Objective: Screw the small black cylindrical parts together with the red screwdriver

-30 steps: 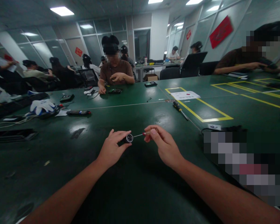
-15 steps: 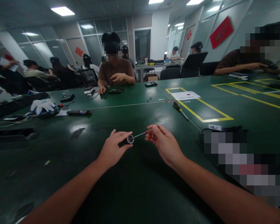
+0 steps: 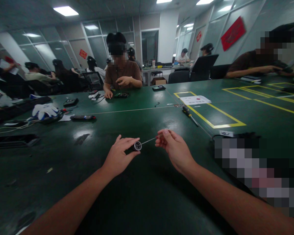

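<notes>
My left hand is closed around a short black tube with a silver rim, its open end turned toward my right hand. Thumb and fingers press on the tube's sides. In a pinch grip, my right hand holds a thin screwdriver by a reddish handle, mostly covered by the fingers. Its slim metal shaft slants down to the left, and the tip goes into the mouth of the tube. What the tip touches inside is hidden. Both hands are held over the green table.
Beyond my hands lie a yellow-and-black screwdriver, a paper sheet and a dark cylindrical tool. White gloves and cables are at left. A blurred-out object lies by my right forearm. A person works across the table.
My right hand has shifted slightly up and right with the thin screwdriver, and a bit more of the shaft shows outside the tube. My left hand has barely moved.
</notes>
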Demonstrator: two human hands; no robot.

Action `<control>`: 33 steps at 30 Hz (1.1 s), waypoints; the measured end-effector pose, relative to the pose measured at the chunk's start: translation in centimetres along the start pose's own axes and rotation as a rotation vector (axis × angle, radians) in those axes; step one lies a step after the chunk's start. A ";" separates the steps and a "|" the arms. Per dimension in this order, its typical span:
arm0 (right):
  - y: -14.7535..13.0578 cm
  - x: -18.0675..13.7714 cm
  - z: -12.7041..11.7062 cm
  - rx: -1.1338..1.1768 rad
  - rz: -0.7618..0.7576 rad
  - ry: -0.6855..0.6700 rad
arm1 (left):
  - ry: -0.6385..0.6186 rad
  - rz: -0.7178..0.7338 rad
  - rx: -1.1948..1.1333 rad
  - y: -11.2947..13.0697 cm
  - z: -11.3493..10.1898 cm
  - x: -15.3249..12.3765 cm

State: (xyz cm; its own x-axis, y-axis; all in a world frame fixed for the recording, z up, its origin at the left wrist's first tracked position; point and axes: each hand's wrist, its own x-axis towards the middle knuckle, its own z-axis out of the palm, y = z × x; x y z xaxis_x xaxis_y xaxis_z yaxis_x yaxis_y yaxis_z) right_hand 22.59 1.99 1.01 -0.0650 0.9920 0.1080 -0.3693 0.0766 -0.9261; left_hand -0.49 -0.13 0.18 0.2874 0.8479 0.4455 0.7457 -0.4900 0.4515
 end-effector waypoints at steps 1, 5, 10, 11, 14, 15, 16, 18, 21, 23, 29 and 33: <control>0.0 0.0 0.0 -0.017 -0.009 -0.002 | 0.004 -0.001 -0.001 0.0 0.0 0.0; 0.1 0.0 0.1 -0.072 -0.043 -0.006 | 0.013 -0.008 0.000 0.0 0.0 0.1; 0.0 -0.2 0.2 -0.109 -0.071 -0.024 | 0.009 0.003 0.006 0.0 0.0 0.1; -0.1 -0.3 0.2 -0.124 -0.079 -0.030 | 0.009 0.002 0.008 -0.1 0.0 0.1; -0.4 -0.5 0.2 -0.206 -0.118 -0.074 | 0.004 -0.003 0.010 0.0 -0.1 0.1; -0.5 -0.6 0.1 -0.227 -0.131 -0.090 | 0.003 -0.005 0.009 0.0 -0.1 0.1; -0.7 -0.6 0.1 -0.239 -0.142 -0.104 | 0.001 -0.006 0.009 0.0 -0.1 0.1; -1.0 -0.8 0.2 -0.238 -0.165 -0.124 | 0.003 -0.007 0.008 0.1 -0.1 0.1; -1.5 -1.1 0.4 -0.243 -0.187 -0.171 | 0.009 -0.005 0.010 0.1 -0.1 0.1; -1.7 -1.2 0.5 -0.254 -0.172 -0.188 | 0.008 0.000 0.012 0.1 -0.1 0.1; -1.1 -0.9 0.7 -0.065 -0.039 -0.054 | 0.004 0.006 0.010 0.1 -0.1 0.1; -0.5 -0.3 0.4 -0.005 0.035 -0.011 | -0.025 0.024 0.027 0.3 -0.2 0.0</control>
State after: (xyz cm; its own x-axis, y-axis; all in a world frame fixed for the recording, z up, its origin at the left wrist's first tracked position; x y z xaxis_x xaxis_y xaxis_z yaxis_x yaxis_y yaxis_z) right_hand 22.43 1.57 1.63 -0.0878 0.9929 0.0798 -0.3620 0.0428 -0.9312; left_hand -0.37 -0.31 0.52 0.3206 0.8409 0.4361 0.7541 -0.5052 0.4196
